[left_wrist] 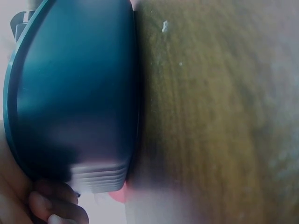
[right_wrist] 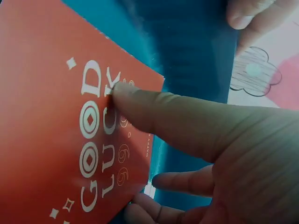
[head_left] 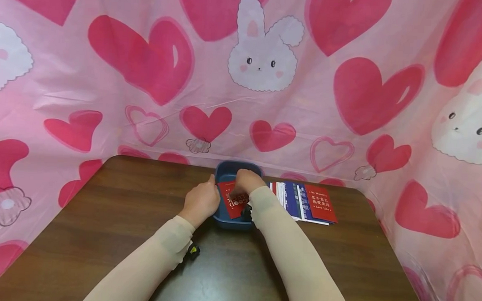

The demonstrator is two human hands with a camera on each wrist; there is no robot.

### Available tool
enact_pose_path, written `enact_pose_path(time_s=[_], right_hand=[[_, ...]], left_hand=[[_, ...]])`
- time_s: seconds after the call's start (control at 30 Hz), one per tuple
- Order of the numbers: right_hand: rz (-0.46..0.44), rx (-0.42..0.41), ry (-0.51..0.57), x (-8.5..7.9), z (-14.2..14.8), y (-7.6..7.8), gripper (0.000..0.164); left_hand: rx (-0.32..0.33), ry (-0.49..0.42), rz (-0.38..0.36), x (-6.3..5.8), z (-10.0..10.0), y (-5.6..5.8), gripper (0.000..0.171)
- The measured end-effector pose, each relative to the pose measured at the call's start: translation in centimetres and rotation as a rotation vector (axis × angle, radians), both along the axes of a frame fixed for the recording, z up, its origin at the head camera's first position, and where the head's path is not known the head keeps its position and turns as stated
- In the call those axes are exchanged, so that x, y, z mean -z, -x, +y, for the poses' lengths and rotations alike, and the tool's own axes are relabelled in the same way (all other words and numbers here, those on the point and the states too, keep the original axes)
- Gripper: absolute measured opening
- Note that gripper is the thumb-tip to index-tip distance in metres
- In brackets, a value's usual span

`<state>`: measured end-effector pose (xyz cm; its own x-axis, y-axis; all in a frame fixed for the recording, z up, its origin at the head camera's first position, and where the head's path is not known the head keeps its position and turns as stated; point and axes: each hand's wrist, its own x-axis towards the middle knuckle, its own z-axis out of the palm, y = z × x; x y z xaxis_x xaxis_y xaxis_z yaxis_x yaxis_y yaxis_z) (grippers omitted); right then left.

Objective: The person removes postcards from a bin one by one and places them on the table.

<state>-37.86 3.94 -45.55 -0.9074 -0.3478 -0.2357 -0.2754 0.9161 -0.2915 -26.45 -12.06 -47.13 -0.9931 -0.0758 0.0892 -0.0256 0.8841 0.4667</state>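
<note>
A dark blue plastic bin point(head_left: 237, 225) stands near the table's far edge. My left hand point(head_left: 200, 200) grips its left rim; in the left wrist view curled fingers point(left_wrist: 58, 203) show at the bin's corner, beside its ribbed outer wall. Over the bin, my right hand point(head_left: 248, 180) pinches a red card point(head_left: 233, 210) printed "GOOD LUCK". The right wrist view has the thumb point(right_wrist: 140, 105) lying across the card's printed face and the other fingers behind its edge. The card is tilted inside the bin, and its far part is out of that view.
Right of the bin, a fanned row of blue and white cards point(head_left: 293, 201) lies on the brown wooden table point(head_left: 140, 200). A red card with white lettering point(head_left: 321, 204) tops its right end. A pink curtain with hearts and rabbits point(head_left: 212, 67) hangs behind and at both sides.
</note>
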Motion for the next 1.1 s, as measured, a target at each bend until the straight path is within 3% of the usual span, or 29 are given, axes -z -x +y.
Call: enact_pose_path(time_s=[0.17,0.33,0.53,0.77,0.9,1.03,1.07,1.1], right_hand=[[-0.081,0.024,0.018,-0.7,0.5,-0.4,0.039],[-0.080,0.046,0.007,0.6,0.8,1.4,0.041],[0.028,0.096,0.079,-2.1,1.1,-1.7,0.076],[0.128,0.188,0.077,-2.9,0.6,-2.5,0.036],[0.154,0.211,0.111,-3.1,0.6,-2.7,0.037],[0.159,0.180,0.158,-3.3,1.3,-2.5,0.041],[0.163,0.150,0.181,-2.3,1.8,-1.2,0.043],[0.155,0.136,0.199,-2.4,2.1,-1.1,0.045]], left_hand=[[-0.005,-0.001,-0.003,0.3,0.1,0.1,0.061],[-0.006,-0.002,-0.013,0.3,0.2,0.2,0.060],[-0.014,-0.003,-0.017,0.1,0.3,0.2,0.061],[-0.015,-0.007,-0.006,0.1,0.0,0.2,0.062],[-0.019,-0.005,-0.004,0.2,0.0,0.2,0.062],[-0.018,0.002,-0.002,0.3,0.1,0.2,0.061],[-0.016,0.001,-0.003,0.3,0.1,0.2,0.061],[-0.014,0.002,-0.003,0.3,0.1,0.1,0.061]])
